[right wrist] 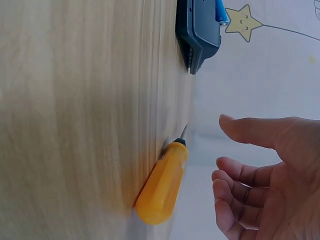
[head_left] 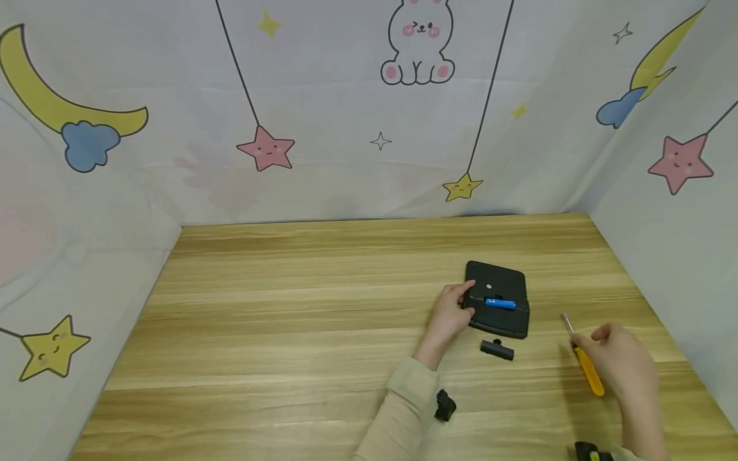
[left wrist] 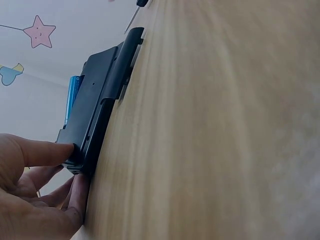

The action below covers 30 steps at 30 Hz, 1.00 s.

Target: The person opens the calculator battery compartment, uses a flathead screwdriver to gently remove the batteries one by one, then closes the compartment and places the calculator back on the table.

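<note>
A flat black device [head_left: 497,276] lies with its back facing up at the right of the table. In its slot sits a blue battery [head_left: 500,304], which also shows in the left wrist view [left wrist: 72,97]. My left hand [head_left: 451,314] grips the device's left edge, thumb on top and fingers at the side. Just in front of the device is a small black cover [head_left: 497,349]. On the table to the right lies a screwdriver [right wrist: 162,187] with a yellow handle. Over it hovers my right hand [head_left: 625,365], fingers loosely bent, apart from the handle in the right wrist view.
The wood-grain table [head_left: 277,320] stretches far to the left of the device. A white printed cloth [head_left: 334,96] hangs behind the table and along both sides. A black wrist camera [head_left: 444,406] is beside the left sleeve.
</note>
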{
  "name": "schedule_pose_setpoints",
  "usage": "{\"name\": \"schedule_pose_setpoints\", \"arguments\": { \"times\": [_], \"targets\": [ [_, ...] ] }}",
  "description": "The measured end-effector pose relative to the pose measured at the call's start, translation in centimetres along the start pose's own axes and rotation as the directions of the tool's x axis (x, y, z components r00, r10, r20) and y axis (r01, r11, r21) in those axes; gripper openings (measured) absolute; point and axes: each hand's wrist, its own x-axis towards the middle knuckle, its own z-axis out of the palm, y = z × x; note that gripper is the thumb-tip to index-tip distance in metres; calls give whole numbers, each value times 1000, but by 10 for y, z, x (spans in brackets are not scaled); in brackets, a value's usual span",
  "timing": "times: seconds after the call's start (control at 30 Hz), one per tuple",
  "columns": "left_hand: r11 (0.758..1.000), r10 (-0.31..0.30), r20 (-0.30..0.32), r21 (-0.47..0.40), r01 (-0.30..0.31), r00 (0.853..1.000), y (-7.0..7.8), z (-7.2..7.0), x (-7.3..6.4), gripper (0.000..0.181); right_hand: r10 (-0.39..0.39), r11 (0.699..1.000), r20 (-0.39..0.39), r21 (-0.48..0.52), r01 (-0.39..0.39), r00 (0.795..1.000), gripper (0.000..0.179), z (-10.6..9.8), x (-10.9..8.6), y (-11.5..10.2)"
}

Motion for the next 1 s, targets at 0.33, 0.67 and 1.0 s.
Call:
{"name": "schedule_pose_setpoints", "arguments": {
  "times": [0.33,0.67,1.0],
  "targets": [
    [1000,0,-5,-7,0,1000,0,0,2,57,-40,999,-45,15,41,998,52,2,1,-11],
    [1000,-3,3,-2,3,1000,-1,0,1,57,-149,989,-98,2,150,984,45,9,1,-22],
    [1000,-9,8,-7,9,1000,0,0,-1,56,-269,963,-135,0,271,954,45,15,5,-31]
  ]
}}
